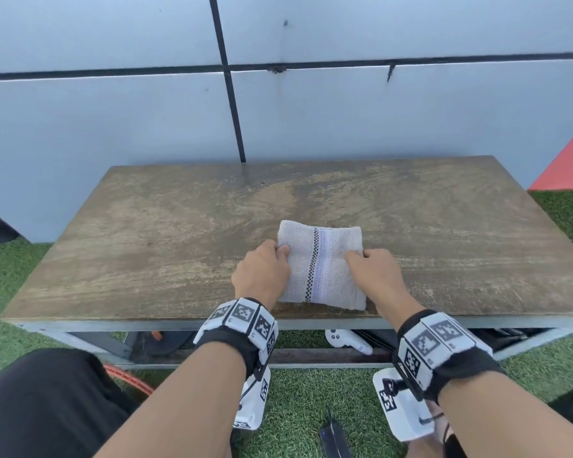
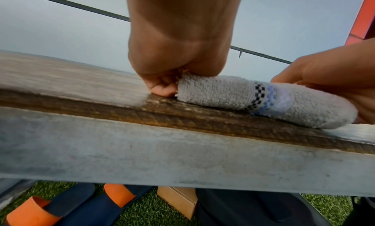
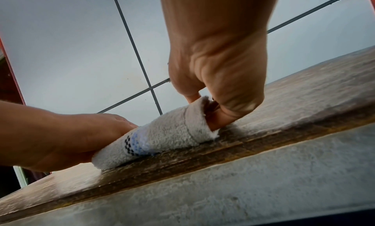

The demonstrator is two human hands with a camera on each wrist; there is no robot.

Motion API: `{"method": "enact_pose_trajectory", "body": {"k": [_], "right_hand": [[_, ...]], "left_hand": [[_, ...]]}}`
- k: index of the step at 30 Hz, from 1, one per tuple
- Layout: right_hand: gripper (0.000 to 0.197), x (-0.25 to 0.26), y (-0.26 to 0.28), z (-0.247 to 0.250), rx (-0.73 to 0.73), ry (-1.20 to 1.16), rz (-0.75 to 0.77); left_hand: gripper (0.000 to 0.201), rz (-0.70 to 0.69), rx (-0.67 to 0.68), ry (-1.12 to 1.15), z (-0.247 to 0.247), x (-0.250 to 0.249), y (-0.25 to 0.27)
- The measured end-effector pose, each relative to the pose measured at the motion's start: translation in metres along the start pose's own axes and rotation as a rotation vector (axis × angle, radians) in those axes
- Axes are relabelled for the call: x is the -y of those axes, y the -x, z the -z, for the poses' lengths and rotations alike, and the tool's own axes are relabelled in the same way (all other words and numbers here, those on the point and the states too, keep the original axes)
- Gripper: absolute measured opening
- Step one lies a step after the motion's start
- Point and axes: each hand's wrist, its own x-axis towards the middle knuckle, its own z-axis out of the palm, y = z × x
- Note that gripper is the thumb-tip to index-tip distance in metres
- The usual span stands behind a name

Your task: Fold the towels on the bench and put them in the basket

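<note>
A small folded grey towel with a black checked and blue stripe lies near the front edge of the wooden bench. My left hand pinches the towel's left edge, thumb on top. My right hand pinches its right edge. In the left wrist view the left hand's curled fingers sit under the towel edge. In the right wrist view the right hand grips the lifted side of the towel. No basket shows in any view.
A grey panelled wall stands behind the bench. Green turf surrounds it. Under the bench lie orange and navy slippers, a cardboard box and a white game controller. An orange hoop lies by my knee.
</note>
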Motion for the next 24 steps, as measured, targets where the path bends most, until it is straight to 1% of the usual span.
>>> {"method": "enact_pose_trajectory", "body": {"k": [3, 5, 7, 8, 9, 10, 11, 12, 13, 14, 15, 17, 18, 19, 21, 24], "right_hand": [[0.042, 0.001, 0.0, 0.0, -0.013, -0.018, -0.022], [0.039, 0.003, 0.001, 0.002, -0.025, -0.005, -0.019], [0.029, 0.006, 0.005, 0.003, -0.045, 0.037, -0.001], [0.027, 0.008, 0.008, 0.003, -0.062, 0.053, 0.027], [0.029, 0.009, 0.011, 0.002, -0.104, 0.091, 0.091], [0.032, 0.009, 0.015, 0.001, -0.183, 0.181, 0.207], [0.033, 0.009, 0.018, -0.002, -0.284, 0.301, 0.361], [0.034, 0.009, 0.02, -0.004, -0.355, 0.407, 0.515], [0.036, 0.008, 0.019, -0.008, -0.362, 0.484, 0.634], [0.04, 0.007, 0.015, -0.011, -0.297, 0.545, 0.7], [0.046, 0.004, 0.012, -0.015, -0.191, 0.592, 0.72], [0.053, -0.005, 0.004, -0.022, 0.007, 0.661, 0.648], [0.054, -0.008, 0.002, -0.025, 0.06, 0.668, 0.595], [0.055, -0.01, -0.001, -0.027, 0.08, 0.671, 0.556], [0.057, -0.009, -0.003, -0.029, 0.074, 0.695, 0.521], [0.059, -0.006, -0.006, -0.029, 0.08, 0.733, 0.489]], "left_hand": [[0.042, 0.009, 0.013, -0.008, 0.001, -0.001, -0.004], [0.041, 0.029, 0.049, 0.022, 0.004, -0.003, -0.007], [0.035, 0.051, 0.055, 0.115, 0.009, -0.006, -0.008], [0.029, 0.043, 0.019, 0.177, 0.011, -0.008, -0.008], [0.02, 0.004, -0.046, 0.228, 0.012, -0.01, -0.006], [0.013, -0.081, -0.137, 0.236, 0.013, -0.012, -0.004], [0.01, -0.2, -0.234, 0.201, 0.012, -0.012, -0.002], [0.013, -0.319, -0.291, 0.143, 0.009, -0.013, 0.001], [0.019, -0.42, -0.293, 0.075, 0.004, -0.014, 0.003], [0.027, -0.49, -0.237, 0.022, -0.001, -0.015, 0.006], [0.036, -0.523, -0.144, -0.023, -0.008, -0.015, 0.008], [0.05, -0.513, 0.031, -0.119, -0.019, -0.014, 0.008], [0.053, -0.492, 0.083, -0.157, -0.022, -0.012, 0.006], [0.054, -0.477, 0.113, -0.178, -0.023, -0.011, 0.002], [0.055, -0.459, 0.15, -0.172, -0.022, -0.009, -0.007], [0.055, -0.416, 0.166, -0.138, -0.02, -0.008, -0.017]]}}
